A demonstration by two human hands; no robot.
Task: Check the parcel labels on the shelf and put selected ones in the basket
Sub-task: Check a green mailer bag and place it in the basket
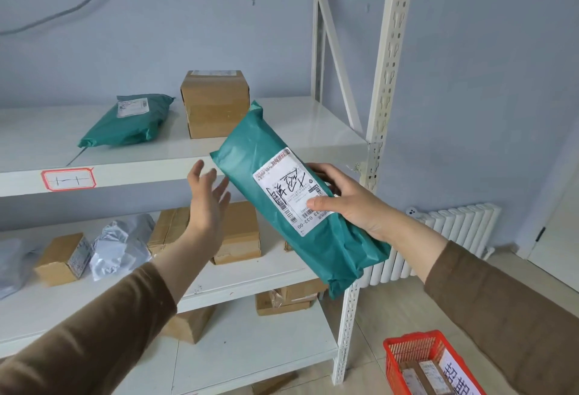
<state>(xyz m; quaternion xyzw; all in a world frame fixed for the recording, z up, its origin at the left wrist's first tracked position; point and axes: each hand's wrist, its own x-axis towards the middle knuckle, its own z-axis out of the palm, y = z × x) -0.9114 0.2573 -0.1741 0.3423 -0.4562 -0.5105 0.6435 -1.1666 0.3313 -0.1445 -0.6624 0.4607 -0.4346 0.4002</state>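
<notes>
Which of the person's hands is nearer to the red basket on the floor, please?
The right. The right hand, gripping the green parcel, is above the red basket and slightly to its left. The left hand is open and empty, farther left in front of the shelf.

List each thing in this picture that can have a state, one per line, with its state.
Left hand: open, fingers spread, holding nothing.
Right hand: closed on the held green parcel.
Held green parcel: lifted off the shelf, tilted, label facing the camera.
Second green parcel: lying on the top shelf, label up.
Cardboard box: sealed, standing on the top shelf.
Red basket: on the floor, already holding parcels.
</notes>
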